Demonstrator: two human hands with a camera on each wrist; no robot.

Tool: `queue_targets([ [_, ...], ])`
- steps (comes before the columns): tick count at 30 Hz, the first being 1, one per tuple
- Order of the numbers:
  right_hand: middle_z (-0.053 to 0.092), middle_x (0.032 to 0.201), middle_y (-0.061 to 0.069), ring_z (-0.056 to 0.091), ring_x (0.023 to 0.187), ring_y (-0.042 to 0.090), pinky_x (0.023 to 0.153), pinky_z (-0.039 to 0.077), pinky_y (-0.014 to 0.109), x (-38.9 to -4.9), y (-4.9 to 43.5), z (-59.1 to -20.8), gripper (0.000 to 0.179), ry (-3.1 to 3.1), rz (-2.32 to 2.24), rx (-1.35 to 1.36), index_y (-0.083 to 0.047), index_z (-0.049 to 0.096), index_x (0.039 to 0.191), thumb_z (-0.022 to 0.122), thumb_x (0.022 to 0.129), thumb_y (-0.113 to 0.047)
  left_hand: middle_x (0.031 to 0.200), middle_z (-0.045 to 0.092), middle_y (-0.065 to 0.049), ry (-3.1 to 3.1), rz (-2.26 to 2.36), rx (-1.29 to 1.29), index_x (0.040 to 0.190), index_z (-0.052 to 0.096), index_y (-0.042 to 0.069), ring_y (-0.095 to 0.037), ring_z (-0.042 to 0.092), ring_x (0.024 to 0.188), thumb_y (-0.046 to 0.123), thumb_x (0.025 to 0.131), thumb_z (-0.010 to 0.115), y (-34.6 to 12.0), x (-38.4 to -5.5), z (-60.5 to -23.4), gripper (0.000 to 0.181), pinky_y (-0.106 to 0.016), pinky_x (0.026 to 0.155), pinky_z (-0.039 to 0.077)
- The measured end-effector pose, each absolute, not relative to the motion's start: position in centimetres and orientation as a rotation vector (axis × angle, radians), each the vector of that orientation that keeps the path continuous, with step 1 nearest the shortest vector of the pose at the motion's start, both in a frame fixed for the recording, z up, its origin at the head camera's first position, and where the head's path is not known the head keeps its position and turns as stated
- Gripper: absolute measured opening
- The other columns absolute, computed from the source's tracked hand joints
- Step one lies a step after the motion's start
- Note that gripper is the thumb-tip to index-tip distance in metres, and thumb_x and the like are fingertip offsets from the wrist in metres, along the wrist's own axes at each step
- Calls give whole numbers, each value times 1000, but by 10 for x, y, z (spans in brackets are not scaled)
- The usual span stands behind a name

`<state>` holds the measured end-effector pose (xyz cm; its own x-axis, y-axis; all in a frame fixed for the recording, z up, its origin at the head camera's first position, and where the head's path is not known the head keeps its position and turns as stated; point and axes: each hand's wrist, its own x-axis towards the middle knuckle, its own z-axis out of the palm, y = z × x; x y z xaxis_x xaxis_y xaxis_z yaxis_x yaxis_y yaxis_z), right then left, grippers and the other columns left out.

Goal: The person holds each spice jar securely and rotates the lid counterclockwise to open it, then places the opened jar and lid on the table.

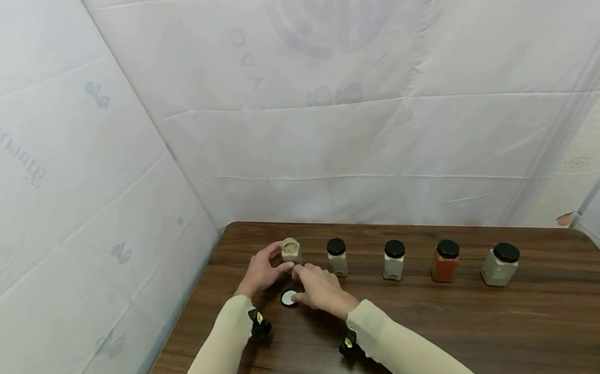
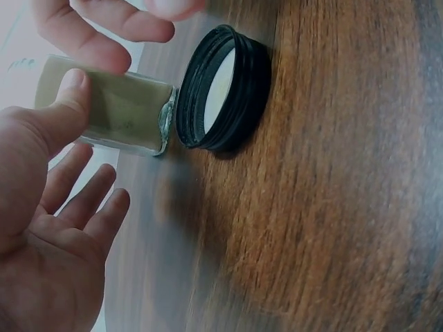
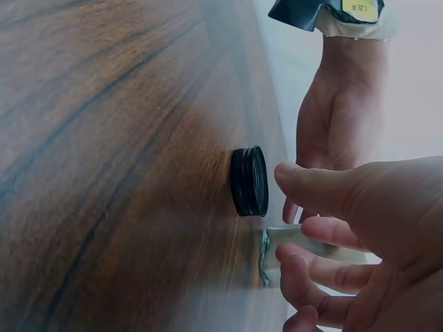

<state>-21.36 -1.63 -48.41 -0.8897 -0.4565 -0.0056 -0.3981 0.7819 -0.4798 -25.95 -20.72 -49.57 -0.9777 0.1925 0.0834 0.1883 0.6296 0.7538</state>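
An open clear jar [image 1: 292, 251] of greenish-beige powder stands at the table's left end. My left hand [image 1: 261, 271] holds it; in the left wrist view the thumb [image 2: 75, 90] presses the jar's side [image 2: 128, 114] and the other fingers spread past it. Its black screw lid [image 1: 288, 299] lies upside down on the wood in front of the jar, white liner facing up. My right hand [image 1: 324, 289] hovers beside the jar and lid with loosely bent fingers and nothing in its grasp. In the right wrist view its thumb tip is close to the lid [image 3: 249, 181].
To the right stand several closed black-lidded jars in a row: two with pale contents [image 1: 337, 258] [image 1: 393, 260], one reddish-orange jar [image 1: 444, 261], and another pale jar [image 1: 500, 265]. White sheeting [image 1: 329, 146] hangs behind and left of the brown wooden table [image 1: 460, 323].
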Motion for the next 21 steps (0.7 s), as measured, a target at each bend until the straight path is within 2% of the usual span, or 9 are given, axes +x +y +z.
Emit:
queue_targets([
  [11,62,103,-1,60,73,18,57,49,37,-214,-15,-483,38,2858,-732,-680,-18,66,119,80,91,-39,143,61,-16,2832,1325,325,146,56,12,-33,58,132,19,92,80,-209,-256,-493,59,-52,108,46],
  [21,62,104,0,62,76,21,57,49,38,-210,-8,-473,37,2883,-766,-676,-18,66,122,79,92,-37,142,62,-14,2747,1527,360,145,57,12,-34,61,128,20,92,80,-214,-251,-496,58,-50,105,49],
])
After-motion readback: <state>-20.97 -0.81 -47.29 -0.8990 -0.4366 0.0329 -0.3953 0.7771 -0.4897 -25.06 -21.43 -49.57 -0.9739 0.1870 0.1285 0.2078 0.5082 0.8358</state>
